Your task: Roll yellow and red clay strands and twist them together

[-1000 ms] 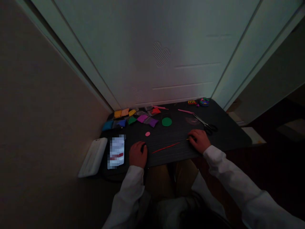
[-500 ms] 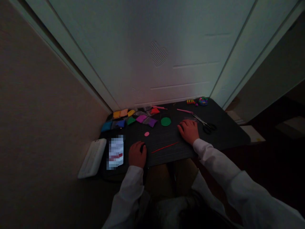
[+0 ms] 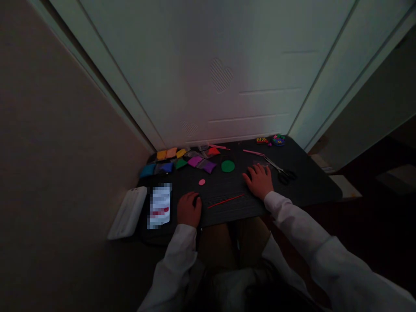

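Note:
My left hand [image 3: 189, 209] rests on the dark table beside the phone, thumb apart from the fingers, holding nothing I can see. To the right, my right hand [image 3: 260, 181] lies with its fingers spread near a pair of scissors [image 3: 284, 174], not gripping them. Between the hands is a thin red strip [image 3: 225, 200], slightly slanted. Above it lie a small pink disc [image 3: 202, 182] and a larger green disc [image 3: 228, 166], both flat. A long pink strip [image 3: 252, 152] reaches toward the scissors' tips.
Several colourful packets, among them a purple one [image 3: 209, 166] and a teal one [image 3: 147, 170], line the back left. The lit phone [image 3: 159, 206] and a white box-like object [image 3: 128, 213] are at the left. Small decorated pieces [image 3: 278, 140] sit by the white door [image 3: 182, 86].
The view has shifted slightly, so everything sits a little further right. The fingers of my right hand look more spread. My left hand stays in place on the table.

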{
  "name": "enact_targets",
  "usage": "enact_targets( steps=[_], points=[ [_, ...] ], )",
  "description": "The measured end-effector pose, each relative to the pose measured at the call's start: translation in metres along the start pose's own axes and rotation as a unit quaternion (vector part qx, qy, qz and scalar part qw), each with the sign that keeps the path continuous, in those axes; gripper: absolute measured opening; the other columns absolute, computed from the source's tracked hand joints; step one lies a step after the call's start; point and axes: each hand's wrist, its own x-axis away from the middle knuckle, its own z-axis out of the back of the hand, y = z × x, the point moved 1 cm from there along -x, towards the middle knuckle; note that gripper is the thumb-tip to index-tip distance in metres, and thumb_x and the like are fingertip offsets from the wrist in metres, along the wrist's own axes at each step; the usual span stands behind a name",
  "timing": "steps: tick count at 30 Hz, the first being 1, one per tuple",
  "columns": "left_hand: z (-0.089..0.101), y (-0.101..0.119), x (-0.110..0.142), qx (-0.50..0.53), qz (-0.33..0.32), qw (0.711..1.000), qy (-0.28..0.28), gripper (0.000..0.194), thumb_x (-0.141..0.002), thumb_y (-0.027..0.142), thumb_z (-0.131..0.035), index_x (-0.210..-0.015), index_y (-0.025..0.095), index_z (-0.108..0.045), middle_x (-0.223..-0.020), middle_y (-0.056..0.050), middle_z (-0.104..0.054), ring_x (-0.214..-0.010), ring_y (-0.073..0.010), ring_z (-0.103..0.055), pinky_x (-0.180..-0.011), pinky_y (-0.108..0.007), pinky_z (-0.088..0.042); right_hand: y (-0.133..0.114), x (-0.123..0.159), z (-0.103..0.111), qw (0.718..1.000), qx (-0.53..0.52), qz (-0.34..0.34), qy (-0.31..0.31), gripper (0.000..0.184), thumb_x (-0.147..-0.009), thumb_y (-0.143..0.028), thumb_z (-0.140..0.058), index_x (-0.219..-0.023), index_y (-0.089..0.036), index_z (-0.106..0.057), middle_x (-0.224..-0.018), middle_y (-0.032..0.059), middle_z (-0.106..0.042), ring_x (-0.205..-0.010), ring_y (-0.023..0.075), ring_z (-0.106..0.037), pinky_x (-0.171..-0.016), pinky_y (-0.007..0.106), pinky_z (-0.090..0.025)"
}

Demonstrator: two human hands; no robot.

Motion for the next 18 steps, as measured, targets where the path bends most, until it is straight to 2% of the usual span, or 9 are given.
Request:
enact_targets(
  steps=[5,10,15,18],
  points=[
    [-0.001,-0.001,-0.001,-0.006,0.002,1.000,-0.006,0.027,-0.075,0.031,-0.040,-0.091,0.017,-0.056,-0.098,-0.007,-0.056,-0.096,-0.0195,-0.048,-0.088,-0.035,-0.035,0.000,-0.006,0.009,0.997,-0.051,0.021,0.059,0.032,-0.083,-0.037,-0.031,-0.089,-0.018,-0.057,-0.095,0.0061,-0.058,-0.100,0.0200,-0.043,-0.096,0.044,-0.009],
    [-0.001,-0.001,-0.001,-0.007,0.002,1.000,-0.003,0.027,-0.075,0.031,-0.040,-0.091,0.016,-0.057,-0.097,-0.007,-0.057,-0.095,-0.0187,-0.048,-0.088,-0.034,-0.035,0.006,-0.002,0.015,0.988,-0.098,0.061,0.098,0.024,-0.083,-0.030,-0.035,-0.080,-0.019,-0.056,-0.082,0.0017,-0.060,-0.088,0.0150,-0.048,-0.097,0.039,-0.011],
    [-0.001,-0.001,-0.001,-0.004,-0.001,1.000,-0.001,0.028,-0.075,0.031,-0.040,-0.091,0.016,-0.057,-0.097,-0.007,-0.057,-0.095,-0.0186,-0.048,-0.087,-0.033,-0.036,0.014,-0.005,0.010,0.983,-0.118,0.009,0.139,0.021,-0.082,-0.030,-0.038,-0.081,-0.018,-0.055,-0.081,0.0021,-0.059,-0.084,0.0146,-0.049,-0.093,0.036,-0.018],
    [0.000,-0.001,0.000,-0.007,0.001,1.000,0.001,0.027,-0.075,0.031,-0.040,-0.090,0.016,-0.057,-0.097,-0.007,-0.057,-0.094,-0.0191,-0.048,-0.086,-0.034,-0.036,0.016,-0.008,0.007,0.984,-0.103,-0.005,0.143,0.021,-0.082,-0.030,-0.038,-0.083,-0.019,-0.055,-0.083,0.0030,-0.060,-0.087,0.0161,-0.048,-0.091,0.037,-0.019]
  ],
)
